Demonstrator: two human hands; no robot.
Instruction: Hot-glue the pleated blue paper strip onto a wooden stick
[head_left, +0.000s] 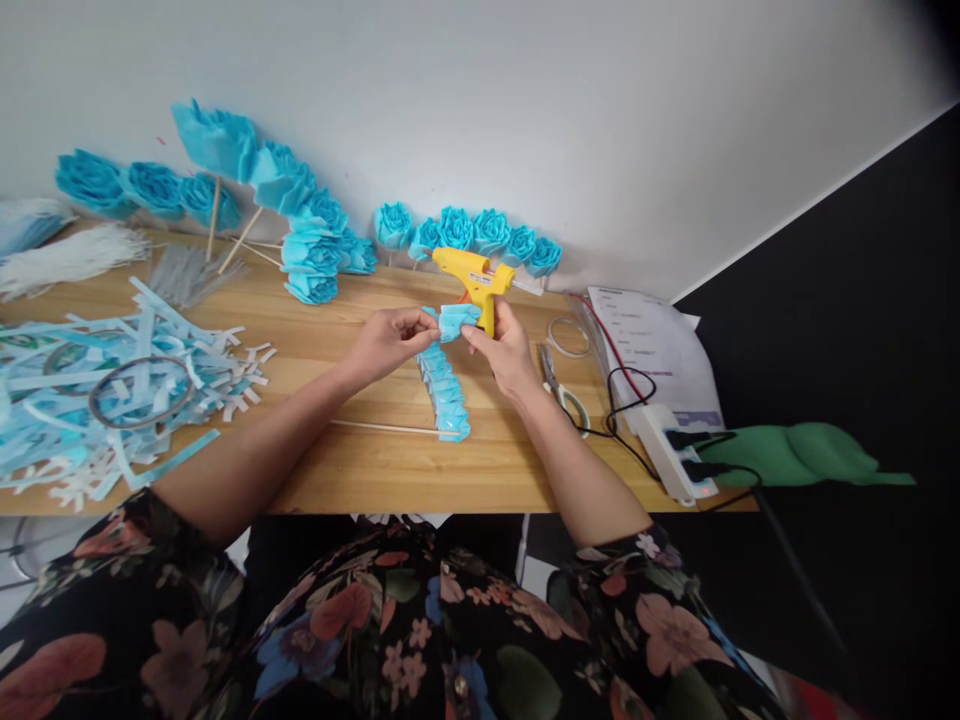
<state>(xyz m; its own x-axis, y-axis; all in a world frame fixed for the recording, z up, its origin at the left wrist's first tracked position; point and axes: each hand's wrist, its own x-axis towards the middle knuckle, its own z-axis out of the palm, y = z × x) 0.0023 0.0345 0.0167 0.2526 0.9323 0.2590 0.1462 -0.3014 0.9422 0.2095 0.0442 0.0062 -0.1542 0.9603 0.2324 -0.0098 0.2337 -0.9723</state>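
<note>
A pleated strip of light blue crepe paper (444, 385) runs from the tabletop up to my hands, and its upper end (459, 322) is folded over between them. My left hand (391, 345) pinches the left edge of that end between thumb and fingertips. On the other side my right hand (511, 352) grips it with the thumb in front. Just behind the right fingers is a yellow glue gun (472, 272), nozzle to the left; whether the fingers touch its handle I cannot tell. The strip's lower end lies at a thin wooden stick (397, 429).
Blue paper flowers on sticks (311, 250) line the wall. To the left lies a heap of paper scraps with a tape ring (141, 392). Right are scissors (559, 390), a wire coil (568, 337), printed sheets (652, 345) and a power strip (675, 455) with black cables.
</note>
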